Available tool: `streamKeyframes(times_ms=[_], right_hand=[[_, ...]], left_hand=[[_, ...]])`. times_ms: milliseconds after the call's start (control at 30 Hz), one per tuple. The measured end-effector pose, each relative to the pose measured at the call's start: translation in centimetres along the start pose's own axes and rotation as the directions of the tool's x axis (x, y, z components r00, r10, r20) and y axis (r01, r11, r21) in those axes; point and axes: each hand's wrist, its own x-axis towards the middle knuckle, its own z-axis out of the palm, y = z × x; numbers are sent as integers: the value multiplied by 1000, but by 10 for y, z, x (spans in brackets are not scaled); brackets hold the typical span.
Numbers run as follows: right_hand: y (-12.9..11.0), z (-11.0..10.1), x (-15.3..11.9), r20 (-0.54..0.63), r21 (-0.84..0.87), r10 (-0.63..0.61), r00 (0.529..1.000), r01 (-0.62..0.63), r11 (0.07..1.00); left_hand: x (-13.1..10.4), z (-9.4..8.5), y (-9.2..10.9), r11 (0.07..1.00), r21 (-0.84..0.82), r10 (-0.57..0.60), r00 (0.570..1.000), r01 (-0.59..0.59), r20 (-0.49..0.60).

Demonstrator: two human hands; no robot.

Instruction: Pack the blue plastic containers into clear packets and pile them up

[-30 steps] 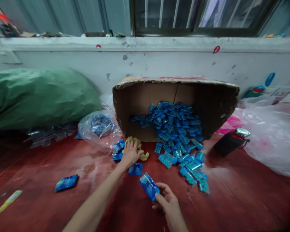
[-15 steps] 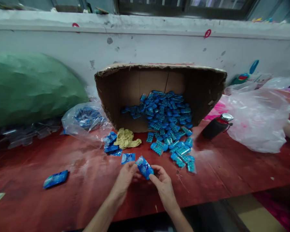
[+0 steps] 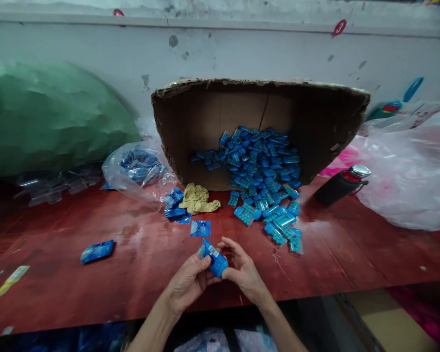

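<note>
A small glossy blue packet (image 3: 216,261) with a white barcode patch is held tilted above the table's front part. My left hand (image 3: 189,279) pinches its left side, thumb on top. At the packet's right end is my right hand (image 3: 245,273), its thumb against the edge and its fingers curved around the far side. Just beyond lies a flat blue sachet (image 3: 200,228). More blue sachets (image 3: 174,205) are stacked beside crumpled yellowish gloves (image 3: 197,199). Small clear packs of blue-green beads (image 3: 260,161) spill from a cardboard box (image 3: 168,146) onto the table.
On the red table (image 3: 139,278), another blue packet (image 3: 97,251) lies to the left. A clear bag (image 3: 112,168) holds more blue packets. A dark bottle (image 3: 335,186) and a plastic bag (image 3: 407,181) stand right. A big green sack (image 3: 51,117) fills the back left.
The packet has been turned over between my hands, so its barcode side now shows. My left hand has a fuller grip. The camera view has tilted down and shifted slightly left.
</note>
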Motion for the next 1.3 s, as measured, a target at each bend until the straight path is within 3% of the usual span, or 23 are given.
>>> streamKeyframes(times_ms=[100,167,500,633,767,833,900,967,1033,1133,1200,1300], right_hand=[[-8,0,3,127,107,57,990,-70,992],[-12,2,3,150,133,62,987,-82,988],[-2,10,-2,11,56,80,997,-80,995],[4,10,-2,-67,36,92,994,-89,995],[5,8,-3,23,7,96,995,-96,995],[2,6,-2,61,-89,107,992,-101,991],[-3,3,3,46,-252,88,995,-74,965],[-7,1,15,32,-449,21,999,-4,894],[-8,2,33,57,-637,-50,997,75,767],[-2,9,66,83,-897,-85,993,112,428],[6,16,85,60,-968,-87,994,79,237],[17,25,97,38,-987,-91,995,52,149]], left_hand=[[0,0,0,1000,-21,-8,998,9,63],[2,1,-2,1000,-27,6,1000,-5,29],[-1,14,-24,996,-74,28,949,-54,-315],[-4,17,-27,994,-83,40,946,-70,-323],[-11,5,-16,993,-108,21,959,-54,-284],[-20,-11,-1,978,-164,57,926,-126,-374],[-33,-31,16,925,-232,141,839,-300,-525],[-45,-49,29,863,-239,212,749,-444,-628],[-51,-59,32,869,-217,206,723,-445,-660],[-43,-56,20,945,-139,151,770,-297,-620],[-31,-47,10,972,-70,142,799,-224,-585],[-11,-35,3,969,51,227,795,-241,-563]])
